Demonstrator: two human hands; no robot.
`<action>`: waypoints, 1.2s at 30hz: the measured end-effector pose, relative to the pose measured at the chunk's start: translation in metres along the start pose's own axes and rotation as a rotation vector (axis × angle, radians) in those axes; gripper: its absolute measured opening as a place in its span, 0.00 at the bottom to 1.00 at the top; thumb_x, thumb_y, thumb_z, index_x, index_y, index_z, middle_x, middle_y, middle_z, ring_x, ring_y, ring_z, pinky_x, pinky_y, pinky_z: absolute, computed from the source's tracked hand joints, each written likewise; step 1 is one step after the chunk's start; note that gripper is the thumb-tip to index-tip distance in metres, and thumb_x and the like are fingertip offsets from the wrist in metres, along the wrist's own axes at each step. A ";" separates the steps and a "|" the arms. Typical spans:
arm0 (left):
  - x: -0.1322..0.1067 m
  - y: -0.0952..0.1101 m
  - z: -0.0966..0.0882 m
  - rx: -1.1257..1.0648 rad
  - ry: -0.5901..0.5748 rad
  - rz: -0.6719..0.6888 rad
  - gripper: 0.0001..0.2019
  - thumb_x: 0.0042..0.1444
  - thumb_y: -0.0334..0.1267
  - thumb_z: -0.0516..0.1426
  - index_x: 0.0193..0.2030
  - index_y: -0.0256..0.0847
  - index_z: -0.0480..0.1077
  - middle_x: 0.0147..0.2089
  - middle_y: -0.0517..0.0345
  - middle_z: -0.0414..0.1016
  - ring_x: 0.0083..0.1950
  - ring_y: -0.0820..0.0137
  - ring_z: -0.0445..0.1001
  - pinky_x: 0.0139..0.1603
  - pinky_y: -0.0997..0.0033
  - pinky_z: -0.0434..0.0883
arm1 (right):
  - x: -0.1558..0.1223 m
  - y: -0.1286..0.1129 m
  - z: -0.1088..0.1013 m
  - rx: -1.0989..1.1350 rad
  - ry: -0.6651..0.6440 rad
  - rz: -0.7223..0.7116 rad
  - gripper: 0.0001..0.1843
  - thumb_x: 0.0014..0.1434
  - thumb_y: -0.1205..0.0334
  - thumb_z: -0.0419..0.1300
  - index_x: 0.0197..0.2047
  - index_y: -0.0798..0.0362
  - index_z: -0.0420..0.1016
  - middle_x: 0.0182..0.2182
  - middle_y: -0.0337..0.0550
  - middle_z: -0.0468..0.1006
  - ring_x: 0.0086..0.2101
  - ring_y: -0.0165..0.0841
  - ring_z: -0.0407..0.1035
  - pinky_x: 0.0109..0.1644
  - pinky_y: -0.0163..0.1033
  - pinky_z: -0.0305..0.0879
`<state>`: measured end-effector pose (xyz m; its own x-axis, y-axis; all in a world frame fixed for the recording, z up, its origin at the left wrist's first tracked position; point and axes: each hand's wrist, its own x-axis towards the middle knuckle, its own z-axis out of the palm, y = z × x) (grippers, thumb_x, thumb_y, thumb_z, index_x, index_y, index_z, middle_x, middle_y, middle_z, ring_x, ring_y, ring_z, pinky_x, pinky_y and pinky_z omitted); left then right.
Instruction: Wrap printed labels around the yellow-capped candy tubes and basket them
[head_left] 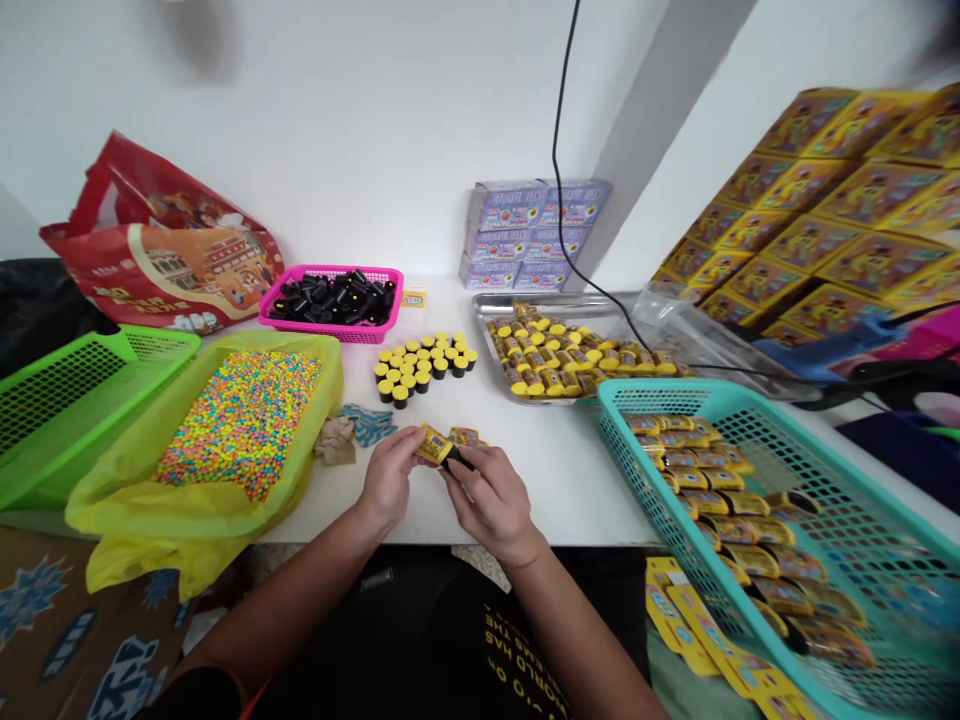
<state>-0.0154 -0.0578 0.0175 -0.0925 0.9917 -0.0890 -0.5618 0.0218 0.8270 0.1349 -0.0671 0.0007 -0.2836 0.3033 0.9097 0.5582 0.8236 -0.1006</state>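
Observation:
My left hand [390, 475] and my right hand [491, 495] meet at the white table's front edge, both pinched on one small black tube [455, 459]. A yellow printed label [436, 444] is partly wrapped around that tube, held by the left fingers. Just behind the hands lies another yellow label [465, 436]. Further back stands a cluster of several yellow-capped black tubes [422, 364].
A yellow-lined bin of coloured candy beads [241, 418] and a green basket [67, 395] are left. A pink basket of black tubes [334, 300] stands at the back. A metal tray of labelled tubes [570, 352] and a teal basket of labelled tubes [750, 500] lie right.

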 end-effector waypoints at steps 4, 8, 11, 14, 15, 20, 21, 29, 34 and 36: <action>0.002 -0.001 -0.003 -0.008 -0.008 -0.010 0.10 0.45 0.41 0.66 0.29 0.36 0.75 0.31 0.57 0.74 0.33 0.71 0.71 0.31 0.73 0.70 | 0.001 0.000 0.000 0.027 -0.012 -0.017 0.19 0.56 0.76 0.62 0.51 0.55 0.71 0.40 0.54 0.75 0.39 0.39 0.72 0.40 0.49 0.75; 0.004 -0.003 -0.006 -0.028 0.000 -0.025 0.10 0.45 0.40 0.66 0.29 0.36 0.74 0.31 0.58 0.73 0.33 0.72 0.71 0.32 0.73 0.70 | 0.001 0.001 0.001 0.049 -0.028 0.000 0.18 0.57 0.74 0.61 0.51 0.53 0.72 0.40 0.52 0.76 0.40 0.39 0.73 0.41 0.49 0.75; 0.003 -0.002 -0.006 -0.023 -0.015 -0.035 0.10 0.45 0.40 0.66 0.29 0.37 0.73 0.31 0.58 0.72 0.33 0.72 0.70 0.32 0.72 0.70 | 0.000 0.002 0.002 0.059 -0.032 0.012 0.18 0.57 0.74 0.61 0.50 0.54 0.72 0.41 0.53 0.76 0.40 0.40 0.73 0.42 0.50 0.75; 0.002 -0.001 -0.005 -0.018 -0.045 -0.037 0.10 0.46 0.40 0.66 0.28 0.36 0.72 0.30 0.59 0.70 0.33 0.73 0.69 0.32 0.73 0.69 | -0.002 0.003 0.004 0.049 -0.032 0.011 0.18 0.56 0.75 0.62 0.50 0.53 0.72 0.41 0.53 0.76 0.41 0.40 0.72 0.42 0.50 0.75; 0.002 -0.001 -0.005 -0.014 -0.053 -0.035 0.10 0.46 0.41 0.66 0.28 0.37 0.72 0.30 0.59 0.70 0.32 0.73 0.69 0.32 0.73 0.69 | -0.003 0.004 0.004 0.046 -0.031 0.011 0.18 0.56 0.75 0.62 0.50 0.53 0.72 0.41 0.53 0.76 0.41 0.40 0.72 0.42 0.50 0.75; 0.001 -0.002 -0.005 0.020 -0.025 -0.009 0.11 0.47 0.43 0.66 0.28 0.37 0.73 0.30 0.60 0.70 0.32 0.74 0.68 0.32 0.74 0.68 | -0.005 0.005 0.006 0.050 -0.046 0.009 0.19 0.56 0.74 0.62 0.51 0.53 0.72 0.42 0.53 0.76 0.41 0.40 0.72 0.42 0.50 0.75; 0.001 -0.003 -0.005 0.021 -0.013 -0.005 0.12 0.47 0.44 0.66 0.29 0.37 0.73 0.31 0.60 0.70 0.32 0.74 0.68 0.33 0.74 0.67 | -0.005 0.005 0.006 0.053 -0.049 0.014 0.19 0.57 0.74 0.62 0.51 0.52 0.71 0.42 0.52 0.76 0.41 0.39 0.72 0.42 0.50 0.75; 0.000 0.000 -0.006 0.109 -0.072 0.034 0.14 0.51 0.47 0.63 0.29 0.38 0.71 0.30 0.60 0.70 0.32 0.74 0.68 0.33 0.75 0.68 | -0.003 0.003 0.006 0.111 -0.108 0.130 0.26 0.59 0.72 0.61 0.60 0.52 0.65 0.41 0.52 0.76 0.41 0.40 0.72 0.44 0.50 0.75; 0.000 0.002 -0.008 0.166 -0.101 0.057 0.15 0.53 0.49 0.62 0.28 0.38 0.72 0.31 0.58 0.71 0.33 0.72 0.69 0.34 0.73 0.68 | -0.001 0.002 0.005 0.116 -0.173 0.217 0.30 0.60 0.70 0.60 0.64 0.52 0.61 0.43 0.54 0.73 0.43 0.41 0.71 0.46 0.49 0.75; 0.000 0.002 -0.010 0.201 -0.116 0.063 0.15 0.53 0.49 0.62 0.29 0.38 0.72 0.31 0.58 0.72 0.33 0.71 0.69 0.34 0.72 0.68 | -0.001 0.002 0.005 0.120 -0.179 0.210 0.30 0.60 0.70 0.59 0.65 0.51 0.61 0.42 0.52 0.72 0.42 0.40 0.71 0.45 0.48 0.75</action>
<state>-0.0244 -0.0587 0.0139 -0.0210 0.9996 0.0213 -0.3822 -0.0278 0.9237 0.1319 -0.0634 -0.0023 -0.3108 0.5438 0.7795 0.5260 0.7815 -0.3355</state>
